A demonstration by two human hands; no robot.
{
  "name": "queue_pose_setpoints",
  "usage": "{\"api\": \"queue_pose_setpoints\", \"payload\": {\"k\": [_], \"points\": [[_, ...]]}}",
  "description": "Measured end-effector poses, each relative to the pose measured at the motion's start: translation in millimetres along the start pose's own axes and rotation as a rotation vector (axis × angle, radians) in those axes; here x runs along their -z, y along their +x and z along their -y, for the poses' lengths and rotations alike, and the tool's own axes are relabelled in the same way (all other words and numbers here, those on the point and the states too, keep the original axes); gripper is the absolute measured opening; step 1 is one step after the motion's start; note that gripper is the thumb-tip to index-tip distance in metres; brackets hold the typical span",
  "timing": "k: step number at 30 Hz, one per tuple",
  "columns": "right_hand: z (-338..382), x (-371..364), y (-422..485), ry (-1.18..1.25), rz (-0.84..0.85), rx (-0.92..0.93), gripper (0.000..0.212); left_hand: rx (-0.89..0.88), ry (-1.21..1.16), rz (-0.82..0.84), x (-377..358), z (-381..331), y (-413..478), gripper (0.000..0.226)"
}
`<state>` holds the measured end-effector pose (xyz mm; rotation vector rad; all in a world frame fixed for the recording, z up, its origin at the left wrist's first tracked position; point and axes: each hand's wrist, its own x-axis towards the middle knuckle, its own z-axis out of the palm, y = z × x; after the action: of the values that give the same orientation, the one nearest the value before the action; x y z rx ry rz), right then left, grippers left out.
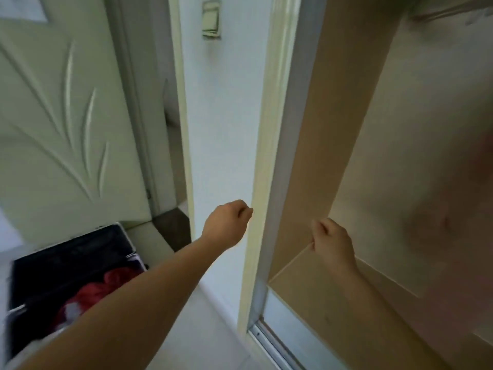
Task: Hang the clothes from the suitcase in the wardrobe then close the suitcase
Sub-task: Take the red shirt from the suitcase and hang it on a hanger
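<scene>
The black suitcase [72, 260] lies open on the floor at the lower left, with a red garment [106, 287] bunched inside it. The wardrobe [344, 145] stands open on the right, showing a beige interior and a shelf [306, 292]. A pale pinkish garment [442, 209] shows as a blur at its right side, under a rail [442, 9]. My left hand [226, 225] has curled fingers beside the wardrobe's cream frame [264, 156] and holds nothing. My right hand [333, 241] is inside the wardrobe above the shelf, fingers curled, with nothing visible in it.
A pale green embossed door [66, 116] stands open at the left, behind the suitcase. A white wall strip with a light switch [211, 20] separates that doorway from the wardrobe. A metal sliding track [269, 343] runs along the wardrobe's floor edge.
</scene>
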<state>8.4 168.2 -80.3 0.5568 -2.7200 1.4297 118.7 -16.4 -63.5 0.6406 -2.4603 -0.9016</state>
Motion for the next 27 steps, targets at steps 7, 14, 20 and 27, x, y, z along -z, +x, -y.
{"api": "queue_pose_setpoints", "payload": {"k": [7, 14, 20, 27], "points": [[89.2, -116.0, -30.4, 0.103, 0.346, 0.077, 0.034, 0.227, 0.159, -0.152, 106.2, 103.2, -35.0, 0.026], [189.5, -256.8, -68.7, 0.016, 0.546, 0.235, 0.033, 0.434, 0.231, -0.279, 224.2, 220.1, -73.3, 0.023], [226.7, -356.0, -91.6, -0.040, 0.709, 0.285, 0.036, 0.682, 0.285, -0.335, 290.6, 316.8, -106.1, 0.023], [254.5, -468.0, -91.2, -0.130, 0.889, 0.325, 0.027, 0.841, 0.268, -0.328, 305.8, 410.0, -111.3, 0.026]]}}
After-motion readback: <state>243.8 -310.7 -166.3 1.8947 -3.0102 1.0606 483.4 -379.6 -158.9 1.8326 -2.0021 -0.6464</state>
